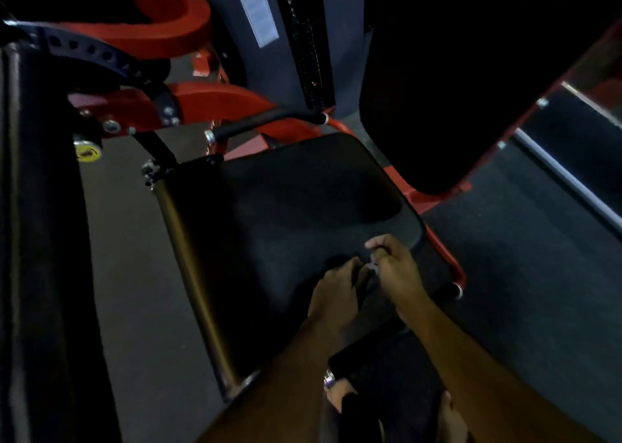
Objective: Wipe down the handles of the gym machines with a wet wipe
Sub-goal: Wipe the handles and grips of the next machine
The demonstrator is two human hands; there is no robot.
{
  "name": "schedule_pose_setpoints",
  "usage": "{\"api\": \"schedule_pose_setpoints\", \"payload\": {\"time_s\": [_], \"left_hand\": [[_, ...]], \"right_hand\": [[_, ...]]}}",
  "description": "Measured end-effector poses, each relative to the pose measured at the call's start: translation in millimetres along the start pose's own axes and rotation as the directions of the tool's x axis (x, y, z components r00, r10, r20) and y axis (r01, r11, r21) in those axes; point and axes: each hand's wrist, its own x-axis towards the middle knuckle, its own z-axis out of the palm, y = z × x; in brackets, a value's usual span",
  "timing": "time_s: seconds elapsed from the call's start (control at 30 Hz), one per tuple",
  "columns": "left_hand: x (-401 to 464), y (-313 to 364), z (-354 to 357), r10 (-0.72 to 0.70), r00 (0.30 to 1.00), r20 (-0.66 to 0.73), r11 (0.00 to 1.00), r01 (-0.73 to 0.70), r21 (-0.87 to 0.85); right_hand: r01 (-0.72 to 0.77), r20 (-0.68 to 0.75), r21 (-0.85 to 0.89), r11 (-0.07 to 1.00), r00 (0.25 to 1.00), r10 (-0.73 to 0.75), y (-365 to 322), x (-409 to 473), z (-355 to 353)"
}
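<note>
a dim gym floor [134, 274] surrounds a red-framed machine with a black seat pad [286, 207]. over the pad, the left hand [333, 294] and right hand [397, 271] meet, fingers pinching a small pale wet wipe [373, 267], likely unfolding it. the black handle [266, 121] waits beyond, untouched.

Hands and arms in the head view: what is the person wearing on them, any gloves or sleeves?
No gloves: the left hand and right hand are bare. Both forearms are bare too, with no sleeves in view. The dim, blurred picture shows no watch, ring or wristband clearly.
</note>
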Motion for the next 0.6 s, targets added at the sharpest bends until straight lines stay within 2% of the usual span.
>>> {"api": "schedule_pose_setpoints", "payload": {"time_s": [0.1, 0.17, 0.3, 0.4, 0.47, 0.6], "left_hand": [[-12.8, 3.5, 7.4, 0.007, 1.000, 0.008, 0.997, -0.007, 0.072], [-12.5, 10.9, -5.5, -0.017, 0.999, -0.044, 0.997, 0.020, 0.076], [17.2, 18.5, -54.1, -0.019, 0.971, -0.237, 0.999, 0.030, 0.043], [62.9, 21.9, -103.9, -0.005, 0.901, -0.433, 0.997, 0.039, 0.070], [97.2, 16.4, -138.3, -0.036, 0.851, -0.523, 0.985, 0.118, 0.124], [158.7, -28.5, -190.5, -0.231, 0.771, -0.593, 0.926, 0.361, 0.109]], "right_hand": [[0.028, 0.015, -0.108, 0.994, 1.000, -0.026, 21.1, -10.5, -20.9], [0.068, 0.041, -0.166, 0.984, 0.997, -0.062, 21.1, -15.6, -28.5], [0.186, 0.139, -0.204, 0.961, 0.977, -0.159, -12.9, -9.0, -13.7], [0.301, 0.188, -0.247, 0.921, 0.947, -0.259, -43.2, 12.9, 12.4], [0.363, 0.236, -0.279, 0.889, 0.923, -0.303, -64.6, 32.3, 34.6], [0.465, 0.262, -0.376, 0.802, 0.883, -0.389, -102.5, 83.6, 82.6]]}}
